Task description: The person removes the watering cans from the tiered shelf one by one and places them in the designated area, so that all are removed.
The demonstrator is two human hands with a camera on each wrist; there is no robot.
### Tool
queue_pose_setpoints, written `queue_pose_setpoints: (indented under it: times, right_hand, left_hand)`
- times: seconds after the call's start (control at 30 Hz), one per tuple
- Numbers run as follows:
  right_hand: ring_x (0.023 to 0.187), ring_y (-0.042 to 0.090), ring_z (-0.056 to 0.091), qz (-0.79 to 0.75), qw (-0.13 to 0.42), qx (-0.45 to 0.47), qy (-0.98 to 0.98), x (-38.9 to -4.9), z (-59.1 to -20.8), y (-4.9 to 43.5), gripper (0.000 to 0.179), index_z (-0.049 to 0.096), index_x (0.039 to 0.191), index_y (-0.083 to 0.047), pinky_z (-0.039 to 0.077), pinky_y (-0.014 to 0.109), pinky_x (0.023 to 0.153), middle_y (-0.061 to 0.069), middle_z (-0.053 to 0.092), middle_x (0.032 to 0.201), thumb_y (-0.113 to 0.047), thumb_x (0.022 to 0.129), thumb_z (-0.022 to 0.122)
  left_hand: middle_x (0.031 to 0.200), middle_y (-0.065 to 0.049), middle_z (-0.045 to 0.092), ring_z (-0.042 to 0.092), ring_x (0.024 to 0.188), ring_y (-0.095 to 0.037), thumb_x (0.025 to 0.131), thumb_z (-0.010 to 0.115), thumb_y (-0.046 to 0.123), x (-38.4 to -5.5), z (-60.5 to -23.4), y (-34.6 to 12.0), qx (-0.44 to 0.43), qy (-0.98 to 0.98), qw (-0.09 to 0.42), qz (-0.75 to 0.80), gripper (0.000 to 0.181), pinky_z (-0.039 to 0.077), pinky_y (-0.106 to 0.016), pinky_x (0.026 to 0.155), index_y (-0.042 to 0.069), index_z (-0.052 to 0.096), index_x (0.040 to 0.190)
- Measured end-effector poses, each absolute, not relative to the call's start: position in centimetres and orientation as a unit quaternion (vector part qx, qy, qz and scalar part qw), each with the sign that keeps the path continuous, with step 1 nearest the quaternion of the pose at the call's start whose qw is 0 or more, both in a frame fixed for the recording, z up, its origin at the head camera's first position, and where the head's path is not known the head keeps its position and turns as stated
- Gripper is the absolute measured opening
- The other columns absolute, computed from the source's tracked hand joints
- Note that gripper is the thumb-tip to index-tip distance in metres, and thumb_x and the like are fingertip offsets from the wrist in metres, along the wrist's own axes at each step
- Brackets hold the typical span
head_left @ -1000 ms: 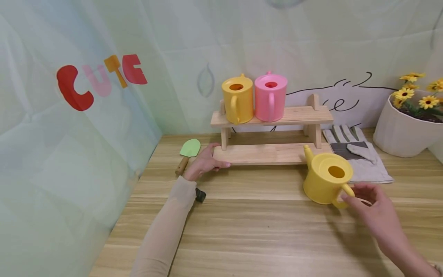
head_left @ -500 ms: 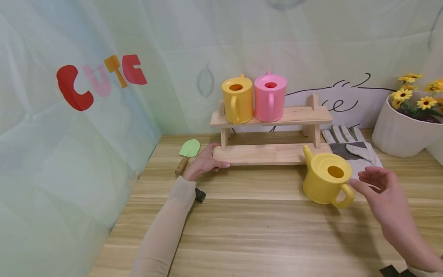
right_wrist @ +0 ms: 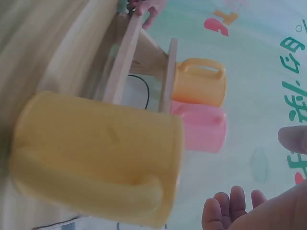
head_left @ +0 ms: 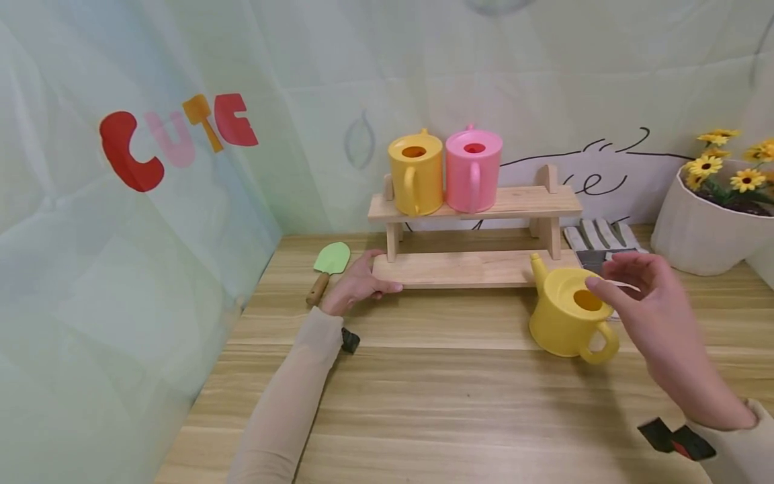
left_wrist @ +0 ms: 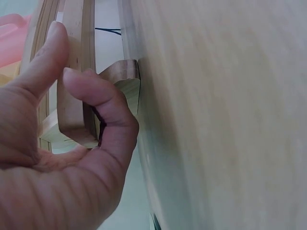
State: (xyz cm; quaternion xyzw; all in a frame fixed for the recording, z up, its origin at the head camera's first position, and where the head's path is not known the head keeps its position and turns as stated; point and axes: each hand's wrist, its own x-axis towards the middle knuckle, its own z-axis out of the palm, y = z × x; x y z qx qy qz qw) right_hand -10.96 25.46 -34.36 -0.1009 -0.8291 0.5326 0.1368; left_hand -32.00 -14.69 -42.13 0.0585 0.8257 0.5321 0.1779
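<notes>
A: Left hand first. What is gripped?

B: The left end of the lower board of a two-tier wooden stand is gripped by the left hand. In the left wrist view the board's end is seen pinched between thumb and curled fingers.

A: And the right hand?

B: Held raised, loosely curved, thumb and fingers well parted, with nothing grasped. In the head view the rim of a yellow watering can is overlapped by the thumb; in the right wrist view hand and can are seen apart.

A: Position of that can?

B: Stood upright on the table, just before the right end of the stand. The spout is pointed toward the stand, the handle turned toward the near right.

A: Upper tier?

B: An orange-yellow watering can is set at the left, a pink watering can just beside it; both handles are faced forward.

A: Surroundings?

B: A green-bladed trowel is laid left of the stand. At the right, a work glove is partly hidden by the right hand; beyond it, yellow flowers are held in a white pot.
</notes>
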Motion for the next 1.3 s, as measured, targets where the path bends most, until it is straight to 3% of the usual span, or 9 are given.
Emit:
queue_pose_setpoints:
  times: [0.37,0.53,0.67,0.87,1.07,1.3]
  right_hand:
    - [0.118,-0.001,0.050,0.500,0.120,-0.054,-0.856,-14.1,-29.9,24.5,0.033,0.047,0.130,-0.041,0.044,0.006,0.090,-0.020,0.053,0.123,-0.043,0.107,0.070]
    - [0.121,0.005,0.049,0.485,0.102,-0.043,-0.868,-16.2,-28.5,23.2,0.045,0.048,0.140,-0.030,0.044,0.023,0.098,-0.014,0.054,0.128,-0.047,0.106,0.070]
    - [0.132,0.019,0.050,0.473,0.080,-0.029,-0.877,-18.0,-27.7,22.0,0.064,0.043,0.151,-0.014,0.043,0.033,0.102,0.001,0.054,0.140,-0.051,0.106,0.069]
    - [0.140,0.034,0.049,0.468,0.050,-0.015,-0.882,-20.3,-27.0,20.4,0.074,0.039,0.155,-0.006,0.045,0.041,0.106,0.015,0.051,0.150,-0.051,0.105,0.069]
    - [0.137,0.036,0.051,0.470,0.054,-0.008,-0.881,-22.8,-26.5,18.5,0.072,0.040,0.155,-0.003,0.049,0.040,0.106,0.021,0.051,0.151,-0.044,0.105,0.071]
    - [0.138,0.036,0.051,0.478,0.047,-0.008,-0.877,-25.4,-26.2,17.0,0.071,0.040,0.155,-0.002,0.050,0.049,0.116,0.022,0.050,0.152,-0.042,0.105,0.070]
  left_hand:
    - [0.130,-0.022,0.062,0.057,0.069,-0.013,0.088,0.092,0.006,-31.9,-42.1,-14.6,0.057,0.829,0.172,0.529,0.101,0.051,-0.021,0.060,0.007,0.030,0.168]
    - [0.131,-0.023,0.063,0.058,0.068,-0.013,0.088,0.092,0.008,-31.9,-42.0,-14.8,0.058,0.835,0.172,0.520,0.102,0.051,-0.021,0.061,0.008,0.030,0.168]
    - [0.131,-0.023,0.062,0.058,0.068,-0.013,0.088,0.093,0.008,-31.9,-42.0,-14.9,0.058,0.836,0.171,0.519,0.101,0.052,-0.021,0.061,0.008,0.031,0.168]
    - [0.131,-0.022,0.061,0.058,0.070,-0.014,0.087,0.093,0.008,-31.8,-42.1,-14.7,0.053,0.834,0.174,0.521,0.101,0.051,-0.021,0.060,0.009,0.031,0.167]
    - [0.133,-0.023,0.061,0.058,0.070,-0.014,0.087,0.093,0.008,-31.6,-42.1,-14.6,0.050,0.833,0.174,0.523,0.101,0.051,-0.021,0.061,0.010,0.031,0.168]
    - [0.134,-0.023,0.060,0.058,0.071,-0.014,0.088,0.093,0.008,-31.6,-41.9,-14.6,0.054,0.833,0.175,0.521,0.102,0.052,-0.021,0.061,0.009,0.030,0.168]
